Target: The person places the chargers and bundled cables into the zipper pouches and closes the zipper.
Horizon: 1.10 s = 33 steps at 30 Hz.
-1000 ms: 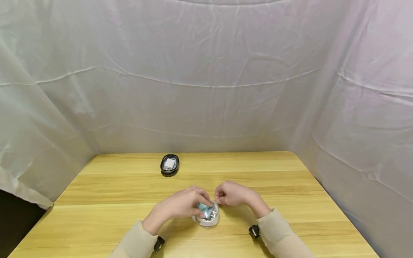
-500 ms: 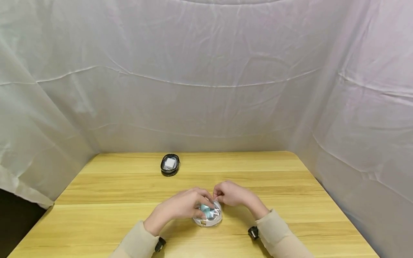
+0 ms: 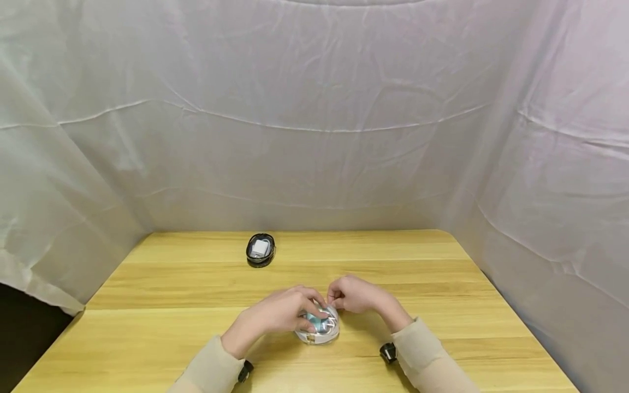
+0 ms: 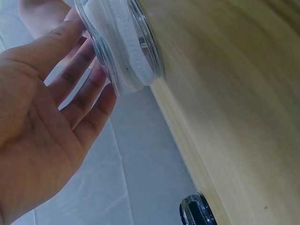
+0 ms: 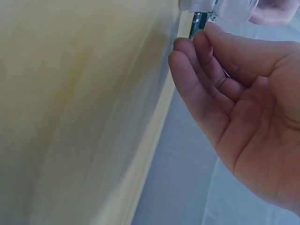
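A small oval clear case [image 3: 330,331] with a white zip band [image 4: 125,40] rests on the table near the front middle. Something light blue and a white looped cord show through its lid. My left hand [image 3: 280,311] holds the case from the left, thumb and fingers spread across its top and side. At the far right edge of the case, my right hand [image 3: 356,295] pinches what looks like the zip pull [image 5: 212,18] between thumb and bent forefinger. The pull itself is mostly hidden by the fingertips.
Farther back on the wooden table [image 3: 172,338] stands a similar oval case [image 3: 260,251] with black edges and a white block inside. Pale cloth [image 3: 314,169] hangs behind the table and along both sides.
The clear case has shifted slightly right and turned a little under my left hand. My right hand moved slightly left, then back right, staying at the case's edge.
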### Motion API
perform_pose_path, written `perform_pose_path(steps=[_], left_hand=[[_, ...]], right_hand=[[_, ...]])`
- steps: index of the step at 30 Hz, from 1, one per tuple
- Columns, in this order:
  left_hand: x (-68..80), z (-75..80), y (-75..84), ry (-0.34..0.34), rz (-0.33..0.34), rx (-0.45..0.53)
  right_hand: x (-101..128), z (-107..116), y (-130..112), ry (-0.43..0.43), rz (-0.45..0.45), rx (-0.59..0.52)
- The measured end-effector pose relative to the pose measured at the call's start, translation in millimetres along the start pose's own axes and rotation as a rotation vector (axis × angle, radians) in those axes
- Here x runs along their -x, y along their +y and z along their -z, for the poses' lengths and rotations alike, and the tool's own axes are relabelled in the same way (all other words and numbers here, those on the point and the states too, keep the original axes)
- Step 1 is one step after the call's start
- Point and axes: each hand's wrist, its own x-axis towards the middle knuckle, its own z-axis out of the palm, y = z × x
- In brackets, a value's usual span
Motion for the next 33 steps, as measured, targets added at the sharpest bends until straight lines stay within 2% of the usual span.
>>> perform_pose_path(steps=[7, 24, 33], left_hand=[[-0.7, -0.6, 1.1, -0.012, 0.051, -0.012], [-0.3, -0.4, 3.0, -0.010, 0.052, -0.011], [-0.2, -1.9, -1.7, -0.007, 0.035, 0.017]], right_hand=[[0.8, 3.3, -0.5, -0.021, 0.012, 0.013], [10.4, 9.2, -3.0, -0.102, -0.050, -0.055], [10.9, 8.8, -3.5, -0.103, -0.073, -0.083]])
